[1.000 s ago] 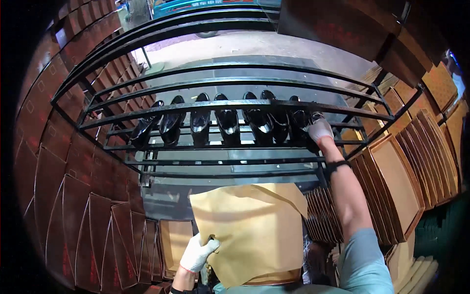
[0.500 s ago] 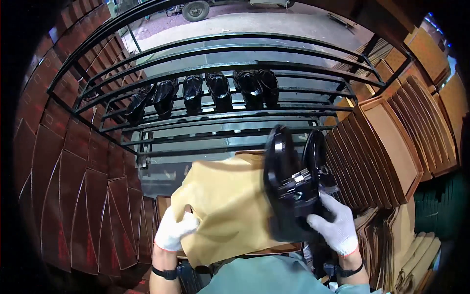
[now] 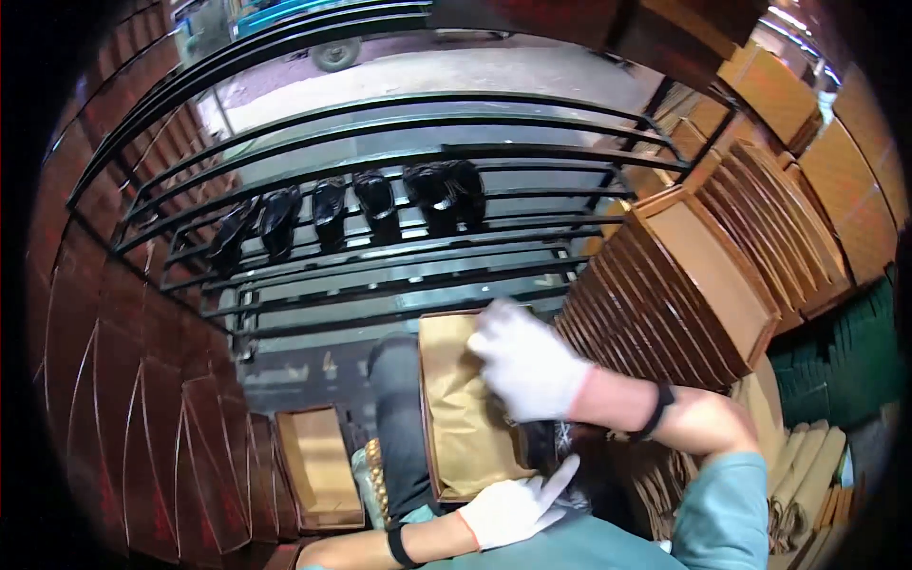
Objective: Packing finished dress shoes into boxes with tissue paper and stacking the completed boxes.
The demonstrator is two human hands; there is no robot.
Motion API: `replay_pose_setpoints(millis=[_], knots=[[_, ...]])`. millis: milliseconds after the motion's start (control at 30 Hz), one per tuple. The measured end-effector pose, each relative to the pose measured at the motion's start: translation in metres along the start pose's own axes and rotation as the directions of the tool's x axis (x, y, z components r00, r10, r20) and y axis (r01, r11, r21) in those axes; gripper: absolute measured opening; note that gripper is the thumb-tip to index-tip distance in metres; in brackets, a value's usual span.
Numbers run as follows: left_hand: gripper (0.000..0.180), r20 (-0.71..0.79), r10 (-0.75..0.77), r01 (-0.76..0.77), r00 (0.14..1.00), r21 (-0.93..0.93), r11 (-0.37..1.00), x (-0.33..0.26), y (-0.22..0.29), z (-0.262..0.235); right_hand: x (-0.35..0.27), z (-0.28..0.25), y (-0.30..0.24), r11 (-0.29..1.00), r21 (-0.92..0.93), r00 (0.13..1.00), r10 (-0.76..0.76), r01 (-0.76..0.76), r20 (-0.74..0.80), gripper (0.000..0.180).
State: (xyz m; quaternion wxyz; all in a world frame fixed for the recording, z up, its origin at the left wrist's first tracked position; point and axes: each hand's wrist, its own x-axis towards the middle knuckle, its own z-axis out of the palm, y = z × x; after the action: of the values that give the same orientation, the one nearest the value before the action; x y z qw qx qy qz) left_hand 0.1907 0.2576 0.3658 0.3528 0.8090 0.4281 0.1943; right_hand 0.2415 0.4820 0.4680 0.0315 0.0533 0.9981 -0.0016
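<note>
An open brown shoe box [image 3: 427, 432] rests over my lap, with a sheet of tan wrapping paper [image 3: 461, 418] spread inside it. My right hand [image 3: 537, 366], in a white glove, reaches across the box, fingertips at the paper near its far right side; motion smears those fingers. My left hand [image 3: 508, 513], gloved too, lies at the near end of the box with fingers stretched out and apart, nothing seen in them. Between the hands a black, shiny thing [image 3: 541, 445] shows in part; most of it is hidden.
Several black shoes [image 3: 373, 197] stand on a dark metal rack [image 3: 418, 285] ahead. Brown boxes [image 3: 123, 418] are stacked at left, near a shallow open box [image 3: 353, 518]. Stacked box trays [image 3: 655, 285], rolled brown paper [image 3: 798, 475] and green pieces [image 3: 836, 351] are at right.
The pair of black shoes has left my right hand, which has swung left over the box. My left hand has let go of the tan paper and moved right. The paper now lies in the box.
</note>
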Motion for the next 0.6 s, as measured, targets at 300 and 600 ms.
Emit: replay_pose_setpoints(millis=[300, 600], knots=[[0.032, -0.739, -0.101, 0.218, 0.667, 0.064, 0.974, -0.029, -0.082, -0.097, -0.150, -0.066, 0.054, 0.490, -0.130, 0.500, 0.777, -0.862, -0.383, 0.077], [0.112, -0.495, -0.638, 0.444, 0.590, -0.461, 0.768, -0.072, -0.070, -0.024, -0.220, -0.162, 0.050, 0.408, -0.314, 0.476, 0.860, -0.857, -0.184, 0.046]])
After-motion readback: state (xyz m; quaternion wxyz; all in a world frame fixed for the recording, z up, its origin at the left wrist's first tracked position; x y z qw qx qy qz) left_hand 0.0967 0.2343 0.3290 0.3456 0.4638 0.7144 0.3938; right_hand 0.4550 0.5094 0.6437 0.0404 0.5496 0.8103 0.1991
